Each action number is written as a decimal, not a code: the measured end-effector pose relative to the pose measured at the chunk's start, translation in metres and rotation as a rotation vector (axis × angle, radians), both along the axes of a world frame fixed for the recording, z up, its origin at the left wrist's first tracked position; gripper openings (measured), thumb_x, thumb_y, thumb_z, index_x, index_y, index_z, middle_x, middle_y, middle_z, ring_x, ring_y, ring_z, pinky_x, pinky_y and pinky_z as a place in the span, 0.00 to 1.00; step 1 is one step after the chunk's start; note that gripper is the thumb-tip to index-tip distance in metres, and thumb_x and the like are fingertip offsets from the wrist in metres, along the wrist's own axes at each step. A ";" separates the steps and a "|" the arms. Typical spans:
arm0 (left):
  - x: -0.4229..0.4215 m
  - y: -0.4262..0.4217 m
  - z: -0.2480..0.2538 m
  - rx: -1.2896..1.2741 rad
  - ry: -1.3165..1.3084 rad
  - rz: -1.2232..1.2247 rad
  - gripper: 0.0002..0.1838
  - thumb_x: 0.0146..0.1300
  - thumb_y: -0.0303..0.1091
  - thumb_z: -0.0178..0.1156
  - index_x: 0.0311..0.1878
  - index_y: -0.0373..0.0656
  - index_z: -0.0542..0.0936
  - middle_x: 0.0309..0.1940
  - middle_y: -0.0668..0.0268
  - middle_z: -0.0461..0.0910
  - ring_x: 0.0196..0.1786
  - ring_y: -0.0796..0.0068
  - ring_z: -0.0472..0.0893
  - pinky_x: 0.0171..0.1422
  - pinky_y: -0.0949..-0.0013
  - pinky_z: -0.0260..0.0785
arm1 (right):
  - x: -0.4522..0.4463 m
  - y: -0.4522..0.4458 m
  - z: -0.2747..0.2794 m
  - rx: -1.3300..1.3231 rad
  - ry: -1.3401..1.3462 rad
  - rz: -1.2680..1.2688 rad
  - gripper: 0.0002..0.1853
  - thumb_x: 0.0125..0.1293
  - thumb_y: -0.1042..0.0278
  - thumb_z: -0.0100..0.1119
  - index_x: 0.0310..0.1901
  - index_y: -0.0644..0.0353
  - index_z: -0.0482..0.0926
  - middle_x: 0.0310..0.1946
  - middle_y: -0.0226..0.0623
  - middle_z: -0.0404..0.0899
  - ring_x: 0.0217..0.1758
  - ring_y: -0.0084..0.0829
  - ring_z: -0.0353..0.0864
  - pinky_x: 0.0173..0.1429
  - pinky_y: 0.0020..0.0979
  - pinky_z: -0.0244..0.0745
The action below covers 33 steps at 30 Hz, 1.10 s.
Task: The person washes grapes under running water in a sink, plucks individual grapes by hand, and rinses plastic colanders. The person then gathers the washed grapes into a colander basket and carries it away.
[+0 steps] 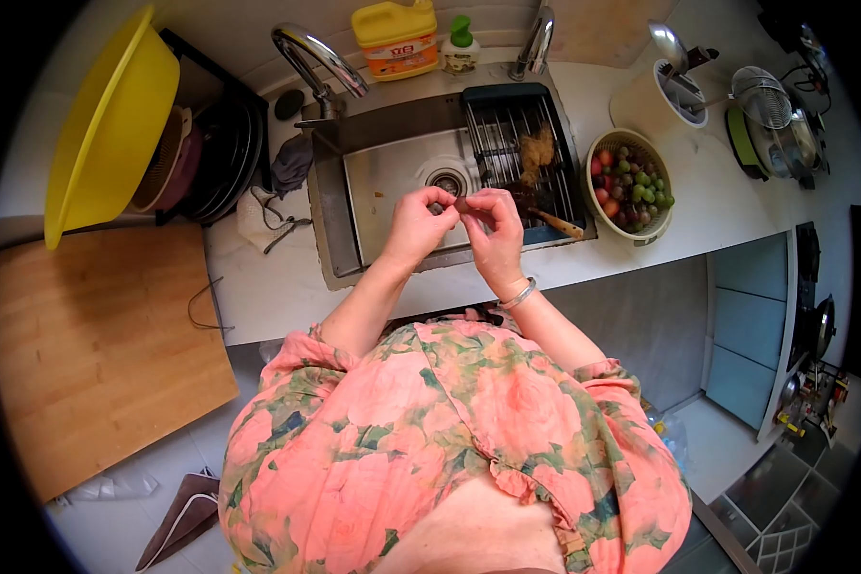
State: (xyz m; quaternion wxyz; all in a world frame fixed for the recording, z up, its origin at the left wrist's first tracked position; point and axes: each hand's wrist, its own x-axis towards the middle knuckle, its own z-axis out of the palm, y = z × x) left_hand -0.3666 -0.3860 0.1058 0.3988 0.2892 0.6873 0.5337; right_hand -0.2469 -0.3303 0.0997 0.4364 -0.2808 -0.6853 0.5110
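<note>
Over the front of the steel sink, my left hand and my right hand meet, thumbs and fingertips pinched together. A small dark bit seems to sit between the fingertips, too small to name. Behind them lies the round drain. Right of my hands, a black drying rack spans the sink, with a brown loofah-like scrubber on it. A wooden handle sticks out towards the counter edge. Farther right stands a colander of red and green grapes or similar fruit.
Two chrome faucets rise behind the sink, with a yellow jug and a green-topped pump bottle between them. At left are a yellow basin, cloths and a wooden board. A utensil holder stands at right.
</note>
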 end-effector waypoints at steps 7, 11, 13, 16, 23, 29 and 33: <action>-0.002 0.000 -0.007 -0.006 0.241 -0.009 0.06 0.45 0.29 0.61 0.27 0.37 0.79 0.23 0.64 0.78 0.27 0.75 0.77 0.32 0.72 0.69 | 0.002 0.001 -0.008 -0.118 0.057 0.047 0.12 0.52 0.86 0.58 0.39 0.65 0.72 0.42 0.37 0.72 0.46 0.28 0.76 0.45 0.25 0.78; -0.005 0.000 0.006 0.098 0.454 -0.070 0.05 0.45 0.29 0.61 0.26 0.38 0.78 0.25 0.61 0.76 0.28 0.68 0.76 0.34 0.69 0.69 | 0.006 0.005 -0.010 -0.692 0.248 0.189 0.11 0.58 0.82 0.55 0.42 0.64 0.71 0.41 0.36 0.76 0.44 0.27 0.77 0.50 0.28 0.77; -0.004 0.000 0.017 0.104 0.454 -0.060 0.05 0.46 0.29 0.61 0.26 0.37 0.78 0.25 0.61 0.76 0.28 0.68 0.75 0.34 0.69 0.68 | 0.008 0.006 -0.008 -0.922 0.346 0.204 0.10 0.60 0.79 0.54 0.44 0.63 0.71 0.41 0.36 0.76 0.43 0.27 0.78 0.51 0.29 0.77; -0.006 -0.001 0.010 0.122 0.410 -0.009 0.05 0.47 0.29 0.61 0.26 0.37 0.78 0.26 0.61 0.76 0.29 0.68 0.75 0.34 0.69 0.68 | 0.014 0.011 -0.013 -1.137 0.446 0.331 0.09 0.64 0.74 0.53 0.46 0.64 0.71 0.41 0.37 0.77 0.41 0.27 0.79 0.50 0.30 0.78; -0.005 -0.008 0.019 0.196 0.481 -0.077 0.06 0.50 0.28 0.60 0.29 0.37 0.81 0.27 0.59 0.77 0.30 0.65 0.77 0.36 0.68 0.69 | 0.018 0.007 -0.014 -1.124 0.364 0.380 0.11 0.64 0.72 0.53 0.47 0.66 0.71 0.42 0.39 0.77 0.41 0.29 0.79 0.49 0.30 0.79; -0.004 -0.018 0.033 0.050 0.589 -0.194 0.07 0.51 0.29 0.61 0.32 0.36 0.81 0.29 0.60 0.77 0.29 0.70 0.77 0.34 0.71 0.69 | 0.017 0.002 -0.008 -1.006 0.305 0.304 0.11 0.62 0.75 0.55 0.46 0.67 0.71 0.41 0.37 0.77 0.42 0.26 0.78 0.48 0.28 0.79; -0.002 -0.019 0.040 -0.004 0.499 -0.157 0.09 0.49 0.33 0.60 0.30 0.37 0.82 0.29 0.55 0.77 0.33 0.59 0.78 0.38 0.64 0.70 | 0.015 0.002 -0.012 -0.823 0.197 0.280 0.11 0.60 0.77 0.57 0.44 0.66 0.72 0.40 0.35 0.77 0.42 0.24 0.78 0.47 0.25 0.78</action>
